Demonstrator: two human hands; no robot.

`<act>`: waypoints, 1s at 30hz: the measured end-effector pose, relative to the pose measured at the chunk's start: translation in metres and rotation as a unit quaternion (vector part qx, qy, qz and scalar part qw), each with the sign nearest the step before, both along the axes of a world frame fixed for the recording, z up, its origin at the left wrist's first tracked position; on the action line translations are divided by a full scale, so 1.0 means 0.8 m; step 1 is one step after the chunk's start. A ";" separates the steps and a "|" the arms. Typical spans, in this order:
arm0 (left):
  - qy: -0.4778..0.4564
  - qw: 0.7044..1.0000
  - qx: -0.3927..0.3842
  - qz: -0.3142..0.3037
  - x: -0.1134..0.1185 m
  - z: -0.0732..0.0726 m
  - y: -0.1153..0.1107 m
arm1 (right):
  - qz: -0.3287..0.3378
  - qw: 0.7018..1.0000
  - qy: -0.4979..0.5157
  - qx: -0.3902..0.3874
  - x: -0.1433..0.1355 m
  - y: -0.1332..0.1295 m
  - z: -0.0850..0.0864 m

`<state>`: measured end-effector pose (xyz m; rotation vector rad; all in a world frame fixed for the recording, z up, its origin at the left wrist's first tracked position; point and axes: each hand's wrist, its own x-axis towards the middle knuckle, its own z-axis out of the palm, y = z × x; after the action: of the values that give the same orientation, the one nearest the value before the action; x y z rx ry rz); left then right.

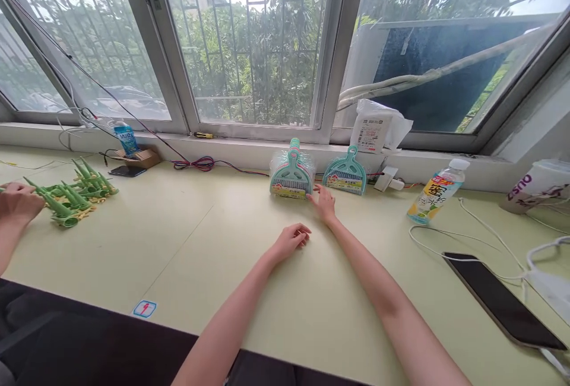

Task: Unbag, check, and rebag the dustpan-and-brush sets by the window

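A stack of mint-green mini dustpan and brush sets (291,175), wrapped in clear plastic with yellow labels, stands on the table by the window sill. Just right of it is another such dustpan and brush set (345,173). My right hand (323,203) reaches to the lower right corner of the stack, thumb and fingers apart; whether it touches the plastic I cannot tell. Nearer to me, my left hand (291,242) rests on the tabletop, fingers loosely bent and apart, with nothing in it.
A co-worker's hand (20,202) is beside green cone-shaped plastic parts (73,193) at the left. On the right are a drink bottle (439,191), a phone (503,300) with white cables, and a cup (537,187). A white package (374,130) sits on the sill.
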<state>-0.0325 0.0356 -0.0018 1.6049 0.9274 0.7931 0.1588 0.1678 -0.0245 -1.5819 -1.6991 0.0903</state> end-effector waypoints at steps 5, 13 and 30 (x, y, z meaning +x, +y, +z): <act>-0.006 1.000 0.002 0.018 -0.002 0.000 0.001 | -0.035 0.992 0.080 -0.094 -0.027 0.002 -0.010; 0.002 0.999 0.038 0.025 -0.002 -0.010 0.006 | -0.020 0.996 -0.037 0.080 -0.035 -0.010 -0.004; 0.058 0.906 0.257 0.331 -0.039 -0.005 0.032 | -0.012 0.998 0.037 0.041 -0.044 -0.026 0.000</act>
<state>-0.0634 0.0614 -0.0060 1.8037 1.4737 1.5266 0.1233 0.1471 -0.0246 -1.5197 -1.6065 0.0673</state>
